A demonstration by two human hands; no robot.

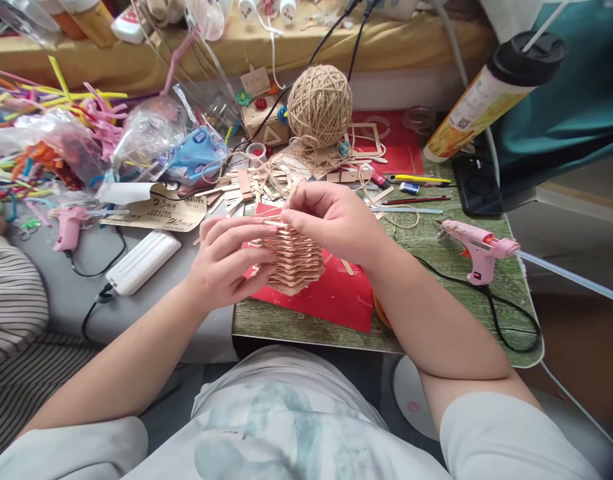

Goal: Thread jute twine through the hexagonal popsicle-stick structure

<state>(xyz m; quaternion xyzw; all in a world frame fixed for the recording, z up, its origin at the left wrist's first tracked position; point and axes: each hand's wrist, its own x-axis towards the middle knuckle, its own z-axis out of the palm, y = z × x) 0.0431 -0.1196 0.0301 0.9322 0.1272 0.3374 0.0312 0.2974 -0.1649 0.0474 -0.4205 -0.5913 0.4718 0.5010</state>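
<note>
A layered craft-stick structure (295,260), with thin wooden sticks stacked in a zigzag, is held up over a red sheet (331,300). My left hand (231,257) grips its left side, with the thumb low and the fingers along the upper edge. At its top right, my right hand (331,217) is closed with thumb and index finger pinched at the rim. A strand of jute twine (289,193) runs into that pinch; the fingers partly hide it. Behind my hands lie loose craft sticks (236,190) and a ball of twine (320,107).
On the right are a pink glue gun (479,247) with a trailing cord, a phone (479,187) and a tall cup (486,100). To the left are a second glue gun (69,227), a white power bank (143,262), sandpaper (171,210) and another person's striped sleeve (11,300).
</note>
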